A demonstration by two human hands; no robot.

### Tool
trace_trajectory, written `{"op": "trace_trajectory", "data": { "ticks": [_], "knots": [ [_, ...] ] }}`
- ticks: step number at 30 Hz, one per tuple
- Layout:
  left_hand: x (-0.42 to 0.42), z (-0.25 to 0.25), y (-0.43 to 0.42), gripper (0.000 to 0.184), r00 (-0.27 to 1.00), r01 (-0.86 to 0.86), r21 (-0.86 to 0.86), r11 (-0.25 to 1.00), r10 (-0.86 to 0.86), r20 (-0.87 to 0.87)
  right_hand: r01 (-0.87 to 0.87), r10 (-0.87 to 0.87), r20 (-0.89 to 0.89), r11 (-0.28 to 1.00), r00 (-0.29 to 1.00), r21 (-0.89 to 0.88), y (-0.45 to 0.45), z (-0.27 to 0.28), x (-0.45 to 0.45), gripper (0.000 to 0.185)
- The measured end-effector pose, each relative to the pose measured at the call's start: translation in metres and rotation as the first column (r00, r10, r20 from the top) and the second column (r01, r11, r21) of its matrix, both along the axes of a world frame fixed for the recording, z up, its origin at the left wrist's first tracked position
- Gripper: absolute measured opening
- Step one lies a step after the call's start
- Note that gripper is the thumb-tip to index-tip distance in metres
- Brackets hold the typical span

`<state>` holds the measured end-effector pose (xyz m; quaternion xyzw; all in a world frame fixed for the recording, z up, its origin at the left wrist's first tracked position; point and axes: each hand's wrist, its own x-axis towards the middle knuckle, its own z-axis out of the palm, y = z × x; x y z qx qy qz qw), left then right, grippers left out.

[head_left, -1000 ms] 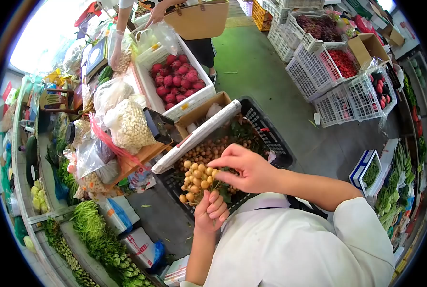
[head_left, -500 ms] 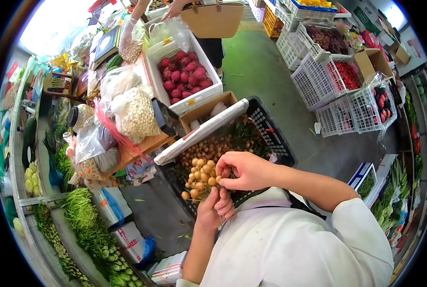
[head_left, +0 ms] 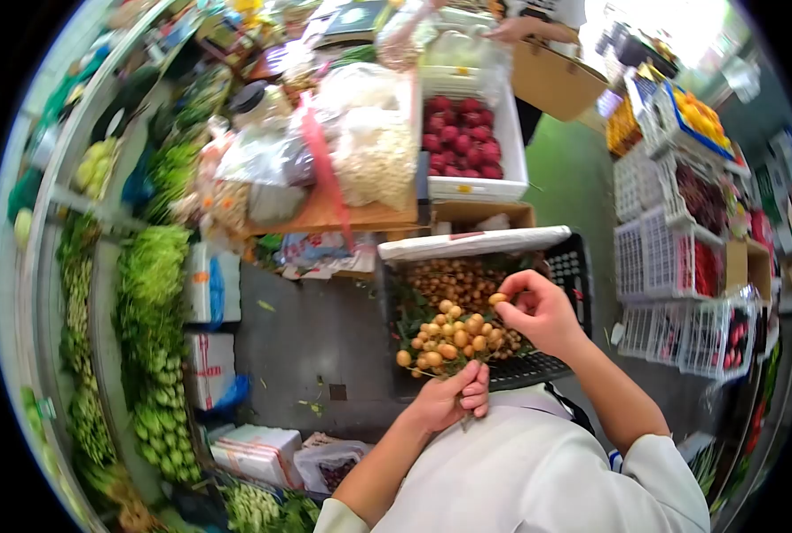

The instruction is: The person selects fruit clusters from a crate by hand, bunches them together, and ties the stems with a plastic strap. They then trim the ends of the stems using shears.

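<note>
A bunch of round tan longans (head_left: 449, 336) is held up by its stems in my left hand (head_left: 452, 397), whose fingers are wrapped round them. Just right of the bunch, my right hand (head_left: 542, 313) pinches a single longan (head_left: 498, 299) between thumb and fingertips. Whether that fruit is still joined to a stem cannot be made out. Below both hands stands a black plastic crate (head_left: 570, 266) with more longans (head_left: 449, 280) and some leaves in it. A white foam lid (head_left: 476, 243) stands along the crate's far edge.
A white box (head_left: 476, 188) of dark red fruit (head_left: 463, 138) lies beyond the crate. Bagged goods (head_left: 374, 147) crowd a wooden table at left. Leafy greens (head_left: 156, 275) line the left shelf; stacked white crates (head_left: 653, 249) stand right. Another person's hand (head_left: 511, 31) is at the top.
My view has turned, so the crate and hands sit further right and the scene looks more level. My right hand has drawn away from the bunch with a longan in its fingertips.
</note>
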<state>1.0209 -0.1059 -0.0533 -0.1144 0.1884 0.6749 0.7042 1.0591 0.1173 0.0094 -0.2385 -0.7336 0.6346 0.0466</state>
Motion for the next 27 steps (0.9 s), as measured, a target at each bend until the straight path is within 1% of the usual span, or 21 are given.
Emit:
{"op": "trace_trajectory", "data": {
  "ticks": [1, 3, 5, 6, 7, 8, 9, 10, 11, 12, 13, 15, 16, 18, 19, 22, 23, 25, 26, 27],
  "knots": [
    [0.002, -0.004, -0.003, 0.03, 0.999, -0.032, 0.023, 0.999, 0.031, 0.013, 0.028, -0.035, -0.057, 0.993, 0.998, -0.117, -0.007, 0.005, -0.004, 0.02],
    [0.003, -0.01, -0.012, 0.031, 0.996, -0.086, 0.03, 0.996, 0.085, 0.036, -0.043, 0.031, -0.127, 0.995, 0.991, -0.09, -0.023, 0.013, -0.011, 0.021],
    [0.005, -0.014, -0.02, 0.03, 0.989, -0.12, 0.036, 0.992, 0.117, 0.086, -0.222, 0.205, -0.2, 0.973, 0.958, -0.068, -0.047, 0.031, -0.022, 0.02],
    [0.007, -0.014, -0.024, 0.03, 0.987, -0.145, 0.023, 0.989, 0.143, 0.073, -0.338, 0.338, -0.208, 0.94, 0.918, 0.034, -0.062, 0.045, -0.029, 0.021],
    [0.008, -0.016, -0.026, 0.03, 0.986, -0.158, 0.024, 0.987, 0.156, 0.064, -0.444, 0.452, -0.208, 0.892, 0.868, 0.086, -0.078, 0.049, -0.033, 0.021],
    [0.009, -0.016, -0.031, 0.03, 0.983, -0.175, 0.023, 0.984, 0.173, 0.057, -0.562, 0.595, -0.295, 0.804, 0.748, 0.195, -0.094, 0.062, -0.04, 0.027],
    [0.011, -0.017, -0.036, 0.03, 0.981, -0.193, 0.018, 0.981, 0.192, 0.038, -0.69, 0.715, -0.343, 0.691, 0.609, 0.214, -0.111, 0.062, -0.044, 0.03],
    [0.011, -0.018, -0.04, 0.03, 0.977, -0.212, 0.016, 0.977, 0.212, 0.02, -0.74, 0.797, -0.321, 0.599, 0.512, 0.307, -0.13, 0.065, -0.042, 0.03],
    [0.012, -0.019, -0.045, 0.03, 0.973, -0.229, 0.009, 0.973, 0.229, 0.0, -0.722, 0.858, -0.379, 0.502, 0.347, 0.476, -0.144, 0.062, -0.044, 0.028],
    [0.013, -0.019, -0.05, 0.03, 0.969, -0.247, 0.005, 0.969, 0.247, -0.018, -0.591, 0.84, -0.493, 0.522, 0.229, 0.615, -0.162, 0.053, -0.046, 0.032],
    [0.014, -0.02, -0.056, 0.03, 0.962, -0.266, -0.003, 0.964, 0.266, -0.056, -0.591, 0.844, -0.486, 0.517, 0.229, 0.619, -0.171, 0.056, -0.049, 0.032],
    [0.012, -0.022, -0.066, 0.03, 0.946, -0.302, -0.028, 0.953, 0.297, -0.127, -0.461, 0.894, -0.448, 0.396, -0.004, 0.794, -0.181, 0.066, -0.051, 0.031],
    [0.01, -0.023, -0.071, 0.03, 0.933, -0.327, -0.04, 0.944, 0.315, -0.175, -0.456, 0.901, -0.434, 0.392, 0.014, 0.799, -0.184, 0.066, -0.051, 0.031],
    [0.001, -0.02, -0.085, 0.03, 0.894, -0.387, -0.078, 0.919, 0.352, -0.278, -0.406, 0.834, -0.552, 0.508, 0.011, 0.76, -0.19, 0.062, -0.051, 0.032],
    [0.0, -0.019, -0.094, 0.03, 0.865, -0.43, -0.104, 0.897, 0.376, -0.331, -0.4, 0.844, -0.535, 0.505, 0.041, 0.765, -0.193, 0.058, -0.051, 0.032],
    [0.007, -0.012, -0.115, 0.03, 0.787, -0.531, -0.135, 0.837, 0.428, -0.445, -0.332, 0.778, -0.612, 0.619, 0.139, 0.712, -0.178, 0.053, -0.05, 0.031],
    [0.012, -0.011, -0.12, 0.03, 0.779, -0.54, -0.147, 0.829, 0.427, -0.459, -0.306, 0.748, -0.632, 0.662, 0.203, 0.684, -0.174, 0.04, -0.048, 0.03],
    [0.026, -0.005, -0.128, 0.03, 0.767, -0.553, -0.136, 0.822, 0.437, -0.47, -0.362, 0.711, -0.567, 0.702, 0.417, 0.614, -0.147, 0.021, -0.041, 0.023],
    [0.031, -0.003, -0.131, 0.03, 0.767, -0.555, -0.128, 0.822, 0.446, -0.462, -0.371, 0.671, -0.483, 0.727, 0.563, 0.579, -0.134, 0.009, -0.037, 0.02],
    [0.025, 0.006, -0.129, 0.035, 0.777, -0.552, -0.114, 0.826, 0.459, -0.431, -0.374, 0.617, -0.384, 0.754, 0.688, 0.54, -0.118, -0.005, -0.032, 0.017]
  ]
}}
